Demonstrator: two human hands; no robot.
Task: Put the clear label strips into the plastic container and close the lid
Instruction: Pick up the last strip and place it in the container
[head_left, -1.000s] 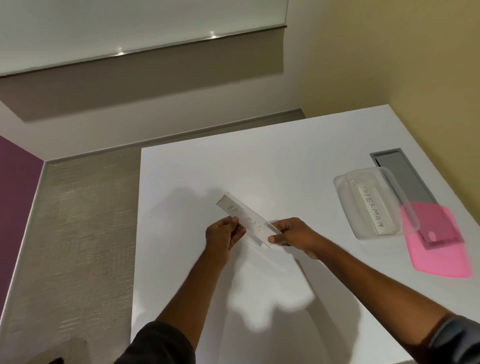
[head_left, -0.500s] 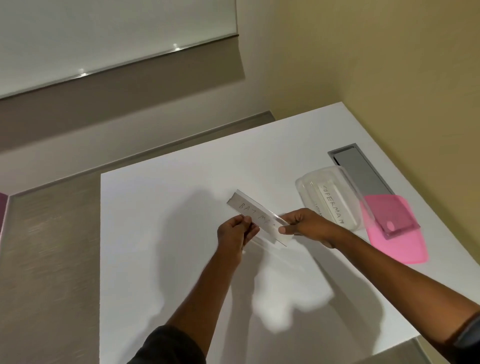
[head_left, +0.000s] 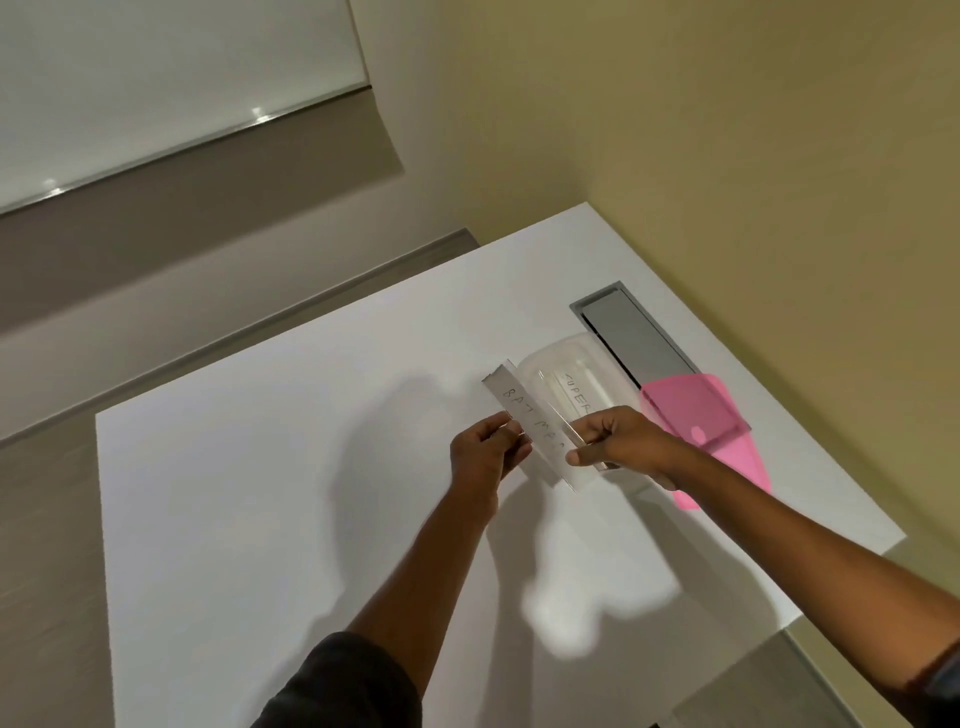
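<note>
A clear label strip (head_left: 524, 410) with handwritten letters is held above the white table (head_left: 260, 493), just left of the clear plastic container (head_left: 550, 364). My left hand (head_left: 483, 457) pinches its left edge and my right hand (head_left: 623, 447) pinches its near right end. Inside the open container lies another strip (head_left: 576, 392) with writing, partly hidden by my right hand. The pink translucent lid (head_left: 696, 410) rests to the right of the container, half over its right side.
A grey metal cable hatch (head_left: 634, 338) is set into the table behind the container. A yellow wall runs along the table's right side. The table's left edge drops to grey carpet.
Both hands have carried the strip to the right, from the table's middle to the container's left rim. The camera has also swung right.
</note>
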